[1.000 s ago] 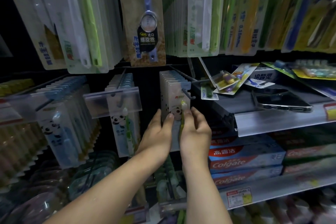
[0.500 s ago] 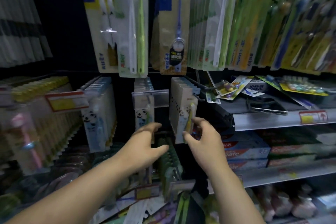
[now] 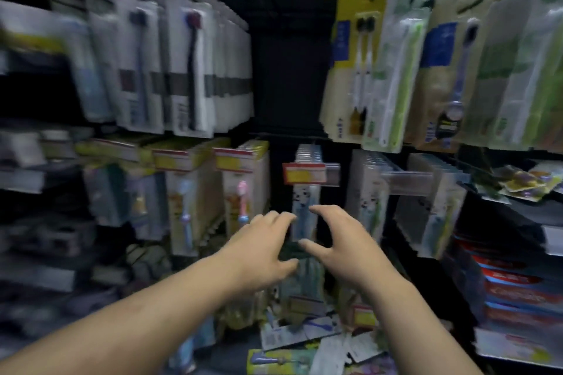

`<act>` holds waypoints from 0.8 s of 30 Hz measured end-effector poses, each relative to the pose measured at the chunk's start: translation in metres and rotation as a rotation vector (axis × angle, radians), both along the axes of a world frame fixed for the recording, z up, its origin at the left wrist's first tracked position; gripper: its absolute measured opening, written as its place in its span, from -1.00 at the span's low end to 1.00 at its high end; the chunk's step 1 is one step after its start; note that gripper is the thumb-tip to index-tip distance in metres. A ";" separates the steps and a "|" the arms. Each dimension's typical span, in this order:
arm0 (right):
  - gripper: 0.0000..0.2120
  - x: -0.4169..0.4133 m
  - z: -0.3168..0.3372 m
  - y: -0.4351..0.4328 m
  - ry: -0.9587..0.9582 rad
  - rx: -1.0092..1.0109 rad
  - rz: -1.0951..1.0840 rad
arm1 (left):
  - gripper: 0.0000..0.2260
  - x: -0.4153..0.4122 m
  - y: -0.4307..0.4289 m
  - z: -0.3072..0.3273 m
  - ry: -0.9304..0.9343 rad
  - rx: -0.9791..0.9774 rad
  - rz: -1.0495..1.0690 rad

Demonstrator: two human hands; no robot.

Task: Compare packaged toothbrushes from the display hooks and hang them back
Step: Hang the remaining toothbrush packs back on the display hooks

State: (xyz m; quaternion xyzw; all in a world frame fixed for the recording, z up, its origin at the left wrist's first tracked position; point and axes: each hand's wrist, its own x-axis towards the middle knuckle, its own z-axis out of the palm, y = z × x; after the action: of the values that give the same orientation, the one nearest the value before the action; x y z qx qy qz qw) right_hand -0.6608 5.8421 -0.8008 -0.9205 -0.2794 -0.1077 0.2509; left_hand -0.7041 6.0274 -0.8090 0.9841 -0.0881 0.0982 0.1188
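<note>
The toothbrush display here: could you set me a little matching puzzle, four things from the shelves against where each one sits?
Things:
1. pink toothbrush pack
2. red toothpaste boxes
3. yellow-carded twin pack
4. panda pack

Places:
A. top row, just right of the dark gap
B. middle row, between the fingertips of the left hand and the right hand; neither holds anything
C. stacked on the lower right shelves
D. middle row, up and left of the left hand

Pairs: 1-D, 2-C, 3-A, 4-B
</note>
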 end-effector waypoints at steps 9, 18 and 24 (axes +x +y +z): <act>-0.43 -0.021 0.001 0.126 0.005 0.142 0.246 | -0.43 -0.045 0.120 0.007 -0.072 -0.148 0.295; -0.50 -0.013 -0.031 0.213 0.097 0.481 0.151 | -0.60 -0.024 0.183 -0.023 -0.350 -0.708 0.576; -0.82 -0.008 -0.046 0.253 0.012 0.668 0.152 | -0.79 -0.007 0.204 -0.045 -0.508 -0.800 0.575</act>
State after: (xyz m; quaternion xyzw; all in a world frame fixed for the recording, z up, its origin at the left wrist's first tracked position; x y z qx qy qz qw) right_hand -0.6688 6.0954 -0.8472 -0.7647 -0.2950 -0.1690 0.5474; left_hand -0.7112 6.2309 -0.8544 0.7919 0.2024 0.3868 0.4270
